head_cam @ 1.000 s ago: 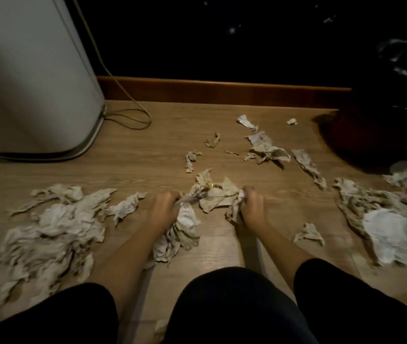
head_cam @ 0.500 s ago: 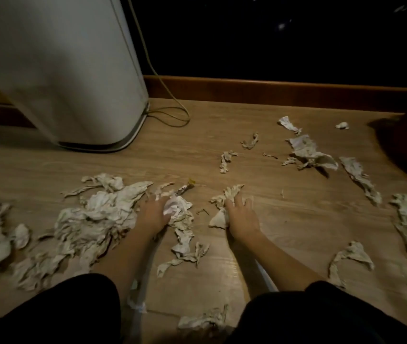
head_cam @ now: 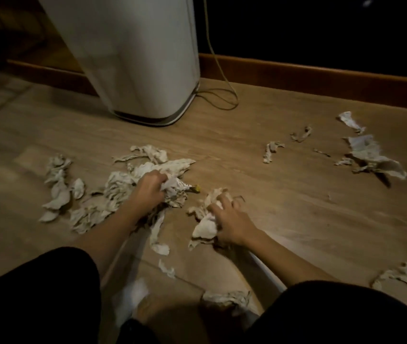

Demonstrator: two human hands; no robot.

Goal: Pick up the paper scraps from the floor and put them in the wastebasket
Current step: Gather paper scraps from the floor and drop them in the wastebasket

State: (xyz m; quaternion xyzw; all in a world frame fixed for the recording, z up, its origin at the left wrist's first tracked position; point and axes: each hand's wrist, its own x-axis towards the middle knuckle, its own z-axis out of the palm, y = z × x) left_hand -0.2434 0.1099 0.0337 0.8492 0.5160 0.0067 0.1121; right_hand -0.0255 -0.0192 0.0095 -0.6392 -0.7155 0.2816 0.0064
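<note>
Crumpled paper scraps lie all over the wooden floor. My left hand point(head_cam: 149, 186) is closed around a wad of scraps point(head_cam: 175, 192) at the edge of a big pile point(head_cam: 103, 197) on the left. My right hand point(head_cam: 229, 222) presses down on a smaller clump of scraps point(head_cam: 206, 227), fingers spread over it and gripping it. More scraps point(head_cam: 371, 157) are scattered at the right, and a few lie near my knees point(head_cam: 224, 296). The wastebasket is out of view.
A tall white appliance point(head_cam: 133, 58) stands at the back, with a thin cable point(head_cam: 220, 95) looping on the floor beside it. A wooden skirting board point(head_cam: 321, 75) runs along the dark wall. My dark-clad knees fill the bottom corners.
The view has swung left, so the dark basket at the right is gone from sight. Both hands have shifted left with their scraps, the left one reaching into the big pile.
</note>
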